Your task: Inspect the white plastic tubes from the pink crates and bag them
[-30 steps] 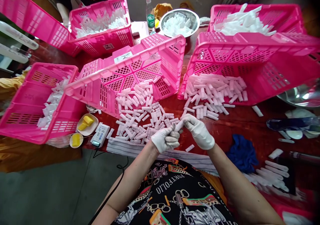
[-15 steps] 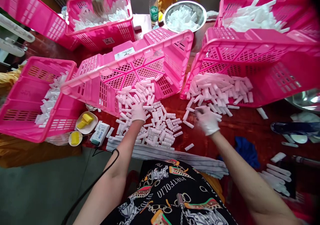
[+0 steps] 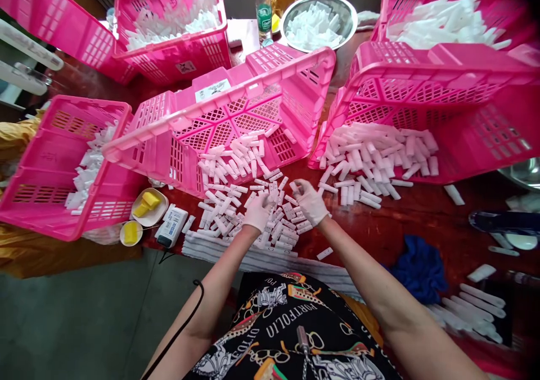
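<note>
My left hand (image 3: 258,211), in a white glove, is over the pile of small white plastic tubes (image 3: 280,235), many with dark print. Its fingers are curled at a white printed tube (image 3: 273,189). My right hand (image 3: 311,201), gloved too, is close by on the right, fingers bent and pinching a small white tube (image 3: 294,187). The two hands are a short gap apart. Beyond them, more white tubes (image 3: 236,158) spill from a tipped pink basket (image 3: 185,122). A second heap of unprinted-looking tubes (image 3: 371,155) lies at the mouth of the right pink basket (image 3: 476,127).
A dish of yellow sponges (image 3: 147,201), a small white-and-grey box (image 3: 172,226) and a striped towel (image 3: 219,248) lie along the near edge. A blue cloth (image 3: 422,267) is on the right. Behind stand a metal bowl (image 3: 351,17) and a bottle (image 3: 264,12).
My right hand has moved left from the right heap to the printed pile, with a tube in its fingers. My left hand has come nearer and rightward. The other person's hands have left the back basket.
</note>
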A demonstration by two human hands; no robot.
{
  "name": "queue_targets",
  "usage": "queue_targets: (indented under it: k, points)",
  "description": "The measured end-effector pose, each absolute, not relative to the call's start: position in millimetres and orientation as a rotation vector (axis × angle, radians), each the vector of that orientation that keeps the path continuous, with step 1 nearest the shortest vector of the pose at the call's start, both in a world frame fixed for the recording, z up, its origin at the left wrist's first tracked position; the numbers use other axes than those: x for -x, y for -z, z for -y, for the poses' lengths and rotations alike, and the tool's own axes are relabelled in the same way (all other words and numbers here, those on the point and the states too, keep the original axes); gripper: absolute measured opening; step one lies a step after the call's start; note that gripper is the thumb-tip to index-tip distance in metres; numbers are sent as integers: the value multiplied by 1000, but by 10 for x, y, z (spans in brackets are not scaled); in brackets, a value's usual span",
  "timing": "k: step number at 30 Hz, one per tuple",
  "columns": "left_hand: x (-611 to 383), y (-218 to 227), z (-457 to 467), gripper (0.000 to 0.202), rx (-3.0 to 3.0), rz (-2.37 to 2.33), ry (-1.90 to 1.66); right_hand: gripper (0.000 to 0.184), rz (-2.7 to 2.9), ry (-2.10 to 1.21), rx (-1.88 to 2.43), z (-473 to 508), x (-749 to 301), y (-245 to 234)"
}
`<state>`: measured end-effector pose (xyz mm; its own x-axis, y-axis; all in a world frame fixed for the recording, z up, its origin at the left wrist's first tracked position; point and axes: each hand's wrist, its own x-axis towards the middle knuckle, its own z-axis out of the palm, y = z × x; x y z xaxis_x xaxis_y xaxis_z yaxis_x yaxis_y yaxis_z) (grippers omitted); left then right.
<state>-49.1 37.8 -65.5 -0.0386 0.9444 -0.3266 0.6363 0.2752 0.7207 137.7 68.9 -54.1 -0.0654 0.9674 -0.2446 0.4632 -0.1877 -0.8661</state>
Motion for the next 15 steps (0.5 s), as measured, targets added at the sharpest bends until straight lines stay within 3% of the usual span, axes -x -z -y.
queue_targets:
  k: [3,8,15]
  points:
    - [293,487,-219,33,-1316,-1645,-626,47,1285,-1252,1521,-627,-1418,137]
    - [-3,151,-134,20,-1266,-1540,-717,30,1083,-1294,1272,-527,-1430,-306]
    - [-187,-252,-82,19,-1346,-1637,-784,32,872,-1309,1368,-440,-1350,-295]
